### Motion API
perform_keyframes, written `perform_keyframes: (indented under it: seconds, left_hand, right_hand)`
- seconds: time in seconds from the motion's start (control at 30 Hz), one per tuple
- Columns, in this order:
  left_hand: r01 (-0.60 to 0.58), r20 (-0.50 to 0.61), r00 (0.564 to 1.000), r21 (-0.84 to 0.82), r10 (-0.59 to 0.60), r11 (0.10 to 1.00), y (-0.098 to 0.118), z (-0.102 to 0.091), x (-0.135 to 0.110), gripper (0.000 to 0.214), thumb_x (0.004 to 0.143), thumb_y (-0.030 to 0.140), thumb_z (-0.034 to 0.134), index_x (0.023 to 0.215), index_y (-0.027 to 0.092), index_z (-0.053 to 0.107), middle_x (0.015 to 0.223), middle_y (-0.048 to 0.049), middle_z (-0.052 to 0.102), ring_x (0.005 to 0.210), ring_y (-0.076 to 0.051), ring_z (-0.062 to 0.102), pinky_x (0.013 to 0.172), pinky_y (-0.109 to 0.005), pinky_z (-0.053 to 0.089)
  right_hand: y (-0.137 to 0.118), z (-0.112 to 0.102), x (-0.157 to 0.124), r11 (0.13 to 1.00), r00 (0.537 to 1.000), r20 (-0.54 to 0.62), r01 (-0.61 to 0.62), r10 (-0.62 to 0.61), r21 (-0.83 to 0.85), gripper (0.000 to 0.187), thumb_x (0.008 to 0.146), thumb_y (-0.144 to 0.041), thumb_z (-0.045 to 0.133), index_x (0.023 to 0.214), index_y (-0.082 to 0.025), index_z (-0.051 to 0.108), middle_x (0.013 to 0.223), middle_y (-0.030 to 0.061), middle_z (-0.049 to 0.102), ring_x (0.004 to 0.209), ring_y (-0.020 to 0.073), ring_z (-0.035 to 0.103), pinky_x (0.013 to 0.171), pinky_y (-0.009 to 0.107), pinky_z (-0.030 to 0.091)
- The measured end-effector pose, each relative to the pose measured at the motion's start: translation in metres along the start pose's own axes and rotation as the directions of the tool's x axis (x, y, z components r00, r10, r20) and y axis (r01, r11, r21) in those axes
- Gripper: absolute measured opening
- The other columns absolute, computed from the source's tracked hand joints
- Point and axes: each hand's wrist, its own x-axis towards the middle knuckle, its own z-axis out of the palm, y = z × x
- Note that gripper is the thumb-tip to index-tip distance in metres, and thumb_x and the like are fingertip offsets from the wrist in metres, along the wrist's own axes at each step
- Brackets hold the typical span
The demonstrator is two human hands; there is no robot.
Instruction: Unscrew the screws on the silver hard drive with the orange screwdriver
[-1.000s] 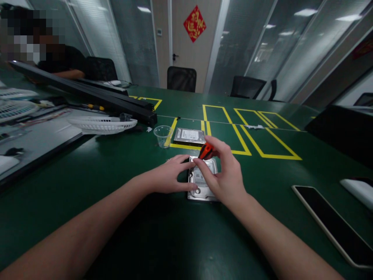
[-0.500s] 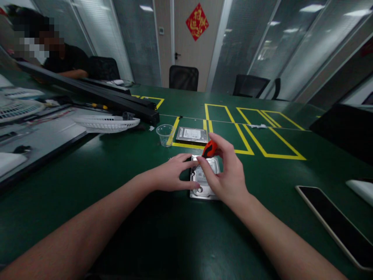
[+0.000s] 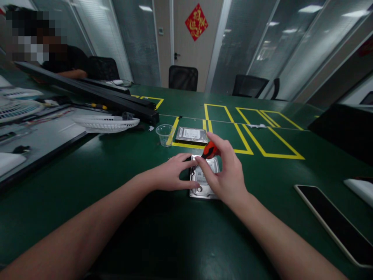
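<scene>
A silver hard drive [image 3: 204,182] lies flat on the green table [image 3: 116,171] in front of me. My left hand [image 3: 171,173] rests on its left edge, thumb and fingers spread against it. My right hand [image 3: 225,171] is closed round a screwdriver with an orange handle [image 3: 210,150], held upright over the drive's top; the tip is hidden behind my fingers. A second hard drive [image 3: 191,135] lies farther back beside a clear plastic cup [image 3: 164,135].
Yellow tape rectangles [image 3: 262,136] mark the table behind. A white fan grille [image 3: 106,123] and a long black bar [image 3: 96,95] lie at the left, near a seated person [image 3: 62,62]. A dark tablet [image 3: 332,223] lies at the right. Black chairs [image 3: 183,77] stand at the far side.
My hands stay on the drive and screwdriver with almost no movement; only the camera view shifted slightly.
</scene>
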Motion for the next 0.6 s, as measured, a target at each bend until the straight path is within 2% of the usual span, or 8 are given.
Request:
perform_keyframes:
  seconds: [0.2,0.43,0.6]
  left_hand:
    - [-0.001,-0.001,1.000,0.013,0.001,1.000,0.0021,-0.0007,0.0013,0.087,0.093,0.076,0.076,0.166,0.036,0.051,0.177,-0.0140,0.039,0.164,-0.046,0.036,0.133,-0.068,0.032]
    - [0.015,0.016,1.000,0.014,-0.015,1.000,0.0028,-0.0017,0.0007,0.087,0.093,0.077,0.075,0.163,0.030,0.055,0.176,-0.0149,0.041,0.164,-0.046,0.034,0.133,-0.067,0.033]
    - [-0.004,0.017,1.000,0.023,0.003,1.000,0.0053,-0.0026,0.0007,0.083,0.094,0.073,0.077,0.162,0.030,0.056,0.176,-0.0158,0.040,0.164,-0.046,0.035,0.133,-0.067,0.032]
  right_hand:
    - [-0.0031,-0.0020,-0.0024,0.995,0.998,0.057,-0.045,0.040,0.086,0.071,0.103,-0.018,0.063,0.168,-0.028,0.036,0.145,0.0146,0.068,0.116,0.0287,0.077,0.103,0.051,0.067]
    - [0.0000,-0.0018,0.0007,1.000,1.000,0.010,0.009,-0.009,-0.022,0.066,0.103,-0.023,0.070,0.163,-0.029,0.045,0.141,0.0128,0.071,0.118,0.0301,0.073,0.098,0.050,0.068]
    - [0.0020,0.0021,-0.0035,1.000,1.000,-0.009,0.022,-0.022,0.020,0.073,0.103,-0.019,0.067,0.169,-0.031,0.037,0.151,0.0132,0.066,0.124,0.0309,0.074,0.104,0.050,0.068]
